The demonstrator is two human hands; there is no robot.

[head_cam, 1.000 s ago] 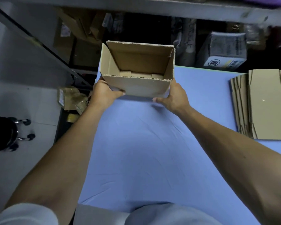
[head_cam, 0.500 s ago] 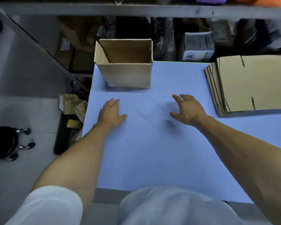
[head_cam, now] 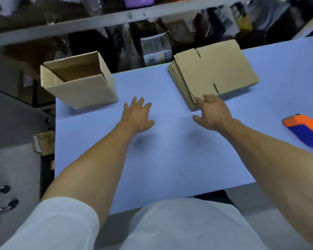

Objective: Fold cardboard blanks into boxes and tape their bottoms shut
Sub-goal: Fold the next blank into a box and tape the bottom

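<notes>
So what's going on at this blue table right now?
A person is making up cardboard boxes. One folded box stands open-topped at the table's far left corner. Both hands are empty: the left hand hovers open over the blue table, while the right hand reaches the near corner of the stack of flat blanks. A tape dispenser lies at the right.

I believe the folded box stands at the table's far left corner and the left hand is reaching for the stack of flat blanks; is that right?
Not quite: in the head view the right hand reaches the stack of flat blanks; the left hand hovers open over the table. The folded box does stand far left.
</notes>
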